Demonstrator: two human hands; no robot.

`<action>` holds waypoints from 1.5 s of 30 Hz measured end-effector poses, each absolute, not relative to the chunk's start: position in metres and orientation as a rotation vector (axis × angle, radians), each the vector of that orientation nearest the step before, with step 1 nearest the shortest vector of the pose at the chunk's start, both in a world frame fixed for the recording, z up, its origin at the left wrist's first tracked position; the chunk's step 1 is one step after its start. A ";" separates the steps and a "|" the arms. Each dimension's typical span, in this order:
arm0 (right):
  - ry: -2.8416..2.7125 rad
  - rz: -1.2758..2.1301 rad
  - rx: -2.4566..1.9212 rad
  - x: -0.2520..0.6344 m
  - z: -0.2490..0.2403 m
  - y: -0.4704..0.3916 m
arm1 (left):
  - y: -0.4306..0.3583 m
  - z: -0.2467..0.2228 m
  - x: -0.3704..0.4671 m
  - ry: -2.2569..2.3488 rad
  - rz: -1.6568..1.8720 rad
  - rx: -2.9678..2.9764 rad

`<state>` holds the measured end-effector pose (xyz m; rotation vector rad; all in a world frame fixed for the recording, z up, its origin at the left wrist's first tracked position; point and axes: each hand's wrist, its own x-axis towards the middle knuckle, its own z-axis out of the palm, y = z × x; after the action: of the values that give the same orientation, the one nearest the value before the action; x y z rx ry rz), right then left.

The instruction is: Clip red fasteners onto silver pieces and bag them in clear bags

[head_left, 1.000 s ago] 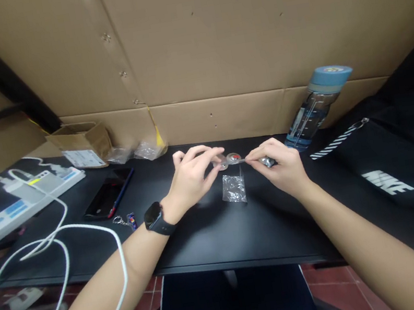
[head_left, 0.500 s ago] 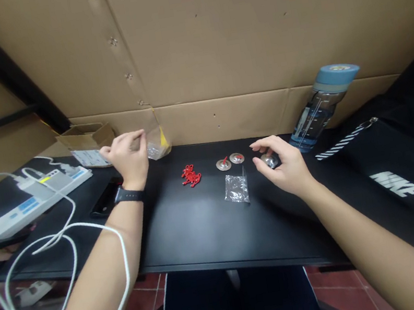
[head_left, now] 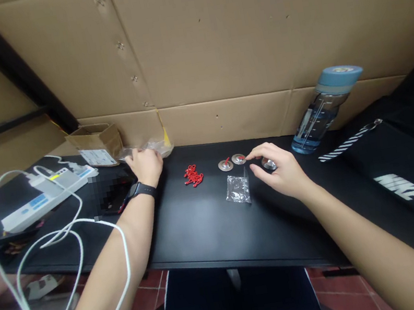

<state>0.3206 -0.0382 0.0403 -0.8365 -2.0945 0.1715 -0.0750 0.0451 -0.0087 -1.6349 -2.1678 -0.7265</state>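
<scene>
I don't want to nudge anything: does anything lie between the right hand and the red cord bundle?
Yes. Two metal discs lie side by side between the right hand and the red cord bundle. The clear plastic packet sits below that line in the picture, seemingly out of the way.

I see a makeshift, office-like workspace.
Cardboard panels [head_left: 244,48] wall the black desk [head_left: 198,225] at its rear edge; a power strip [head_left: 22,215] lies toward the left edge, red floor tiles [head_left: 346,301] below the front.
</scene>
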 end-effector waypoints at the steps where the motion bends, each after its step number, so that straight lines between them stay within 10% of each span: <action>1: -2.095 0.174 -0.838 0.321 0.040 -0.038 | 0.045 -0.007 -0.077 -2.162 -0.784 -1.599; 33: -2.138 0.121 -0.978 0.332 0.032 -0.023 | 0.029 -0.003 -0.064 -2.151 -0.529 -1.844; 45: -2.418 -0.088 -1.283 0.327 0.005 -0.001 | -0.005 0.020 0.047 -1.416 -0.583 -2.710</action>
<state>0.3272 -0.0010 0.0050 -1.2833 -2.4177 -0.0881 0.0466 -0.0047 0.0199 -2.7103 -1.4164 -0.5835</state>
